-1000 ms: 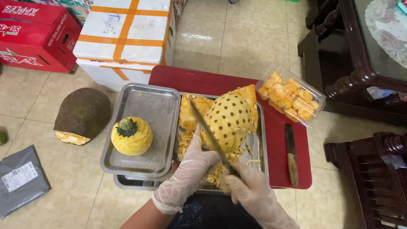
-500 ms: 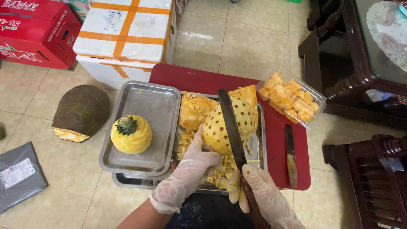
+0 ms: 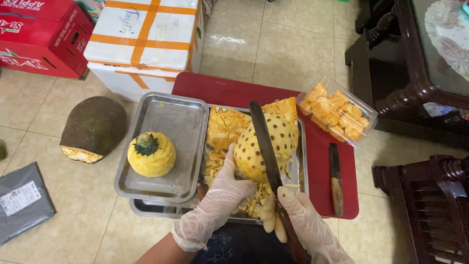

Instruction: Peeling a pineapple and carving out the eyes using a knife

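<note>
Left hand (image 3: 217,205) gripping pineapple (image 3: 266,146), steadying it over tray (image 3: 303,171). Right hand (image 3: 305,222) clasping knife (image 3: 266,146), blade lying across pineapple. Step: trimming eyes. Peeled pineapple (image 3: 151,154) sitting left of it.

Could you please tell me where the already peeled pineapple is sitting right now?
The peeled pineapple stands upright in the upper steel tray, left of the left hand, with the cut jackfruit on the floor further left.
</note>
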